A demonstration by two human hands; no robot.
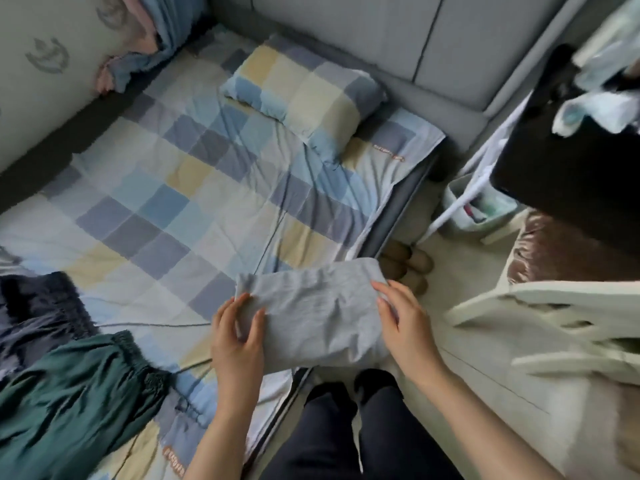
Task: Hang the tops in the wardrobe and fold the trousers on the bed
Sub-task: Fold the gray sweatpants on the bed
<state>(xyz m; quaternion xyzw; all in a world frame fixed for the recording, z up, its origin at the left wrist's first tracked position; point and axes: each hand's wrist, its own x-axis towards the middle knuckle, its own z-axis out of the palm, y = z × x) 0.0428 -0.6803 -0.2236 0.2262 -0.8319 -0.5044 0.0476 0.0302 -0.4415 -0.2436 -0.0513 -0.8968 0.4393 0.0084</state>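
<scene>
Folded grey trousers (311, 310) form a compact bundle at the bed's near right edge, partly over the floor. My left hand (235, 337) grips the bundle's left end, thumb on top and fingers under the cloth. My right hand (401, 323) holds the right end, fingers curled round its edge. Dark green trousers (72, 407) with an elastic waistband lie unfolded at the lower left of the bed (180, 202). A dark navy garment (38, 313) lies just beyond them at the left edge.
A checked pillow (304, 95) lies at the head of the bed against the grey headboard (346, 32). Slippers (408, 265) sit on the floor by the bed. A white chair (561, 327), a dark table (568, 161) and a white rack (460, 195) crowd the right side.
</scene>
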